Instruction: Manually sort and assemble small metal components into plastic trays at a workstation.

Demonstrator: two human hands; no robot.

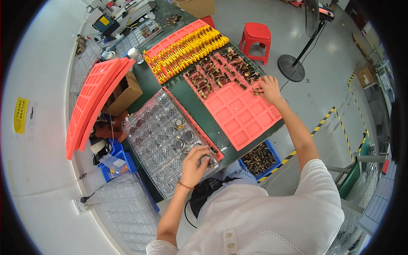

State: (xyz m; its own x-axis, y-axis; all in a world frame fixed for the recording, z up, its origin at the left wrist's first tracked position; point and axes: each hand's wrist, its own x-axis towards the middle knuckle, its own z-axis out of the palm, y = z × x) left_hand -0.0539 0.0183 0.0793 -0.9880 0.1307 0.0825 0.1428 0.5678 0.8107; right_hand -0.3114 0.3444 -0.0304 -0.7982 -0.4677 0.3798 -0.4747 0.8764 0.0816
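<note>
My left hand (194, 165) rests on the near corner of a clear blister tray (158, 135), fingers curled around a small round metal part in one cell. A few more round parts sit in nearby cells. My right hand (268, 88) reaches far out to the right edge of a red compartment tray (244, 117) and pinches a small dark part (257, 90). The far cells of that tray hold several dark parts (216, 72); the near cells show bare red.
A second red tray with yellow parts (187, 49) lies further back on the green table (178, 91). Stacked red trays (93, 102) lean at the left beside a cardboard box (126, 94). A blue bin of dark parts (261, 159), a red stool (256, 39) and a fan stand (292, 67) stand on the right.
</note>
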